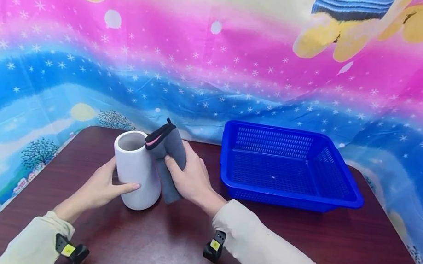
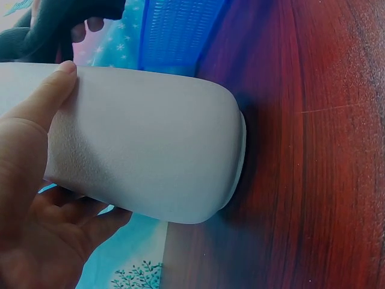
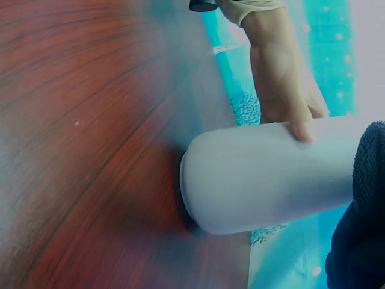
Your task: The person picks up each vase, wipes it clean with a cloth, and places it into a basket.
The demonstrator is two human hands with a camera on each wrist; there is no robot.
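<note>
A white ceramic vase (image 1: 138,180) with a wide round mouth leans slightly left, its base right at the wooden table top. From the left side my left hand (image 1: 105,186) grips it, the thumb lying across its front; the left wrist view shows the fingers of that hand (image 2: 36,180) around the vase (image 2: 150,144). My right hand (image 1: 196,174) holds a folded grey cloth (image 1: 177,159) with a black edge, a pink strip and a small loop. That cloth overlaps the vase's upper right side near the rim. Dark fabric (image 3: 364,217) shows at the edge of the right wrist view.
On the table's back right stands a blue perforated plastic basket (image 1: 289,195). Behind the dark red-brown table (image 1: 165,255) hangs a colourful printed curtain (image 1: 205,70). A small black device is strapped to each wrist.
</note>
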